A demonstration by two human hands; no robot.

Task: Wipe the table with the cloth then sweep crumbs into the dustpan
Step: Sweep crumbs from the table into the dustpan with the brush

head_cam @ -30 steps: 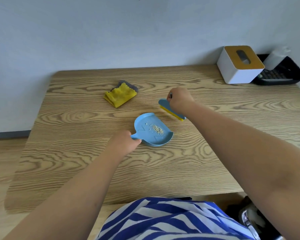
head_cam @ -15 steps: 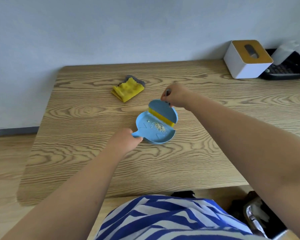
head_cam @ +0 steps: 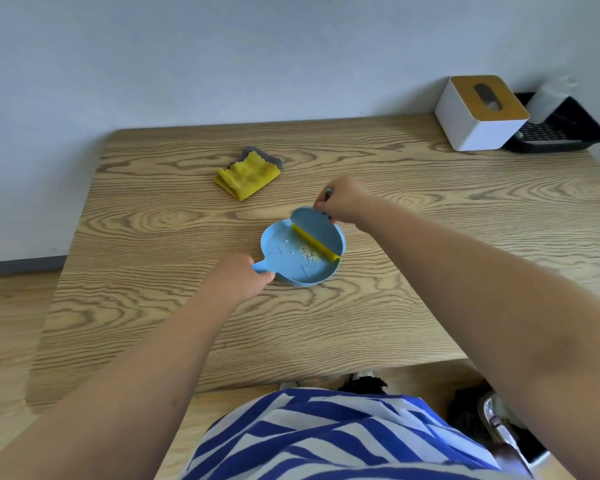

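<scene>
Wooden table (head_cam: 430, 209), round blue dustpan (head_cam: 291, 265), pale crumbs (head_cam: 307, 252), perhaps rice

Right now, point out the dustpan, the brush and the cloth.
dustpan (head_cam: 293, 268): head view, on the bare blue floor of the pan.
brush (head_cam: 317, 228): head view, on its blue back above the yellow edge.
cloth (head_cam: 248, 174): head view, on the middle of the folded yellow top.

Soft, even daylight fills the room, bright without glare. The table (head_cam: 361, 323) throws a faint shadow leftward onto the floor. Wide-angle bending curves the edges; the near forearms look slightly soft.
</scene>
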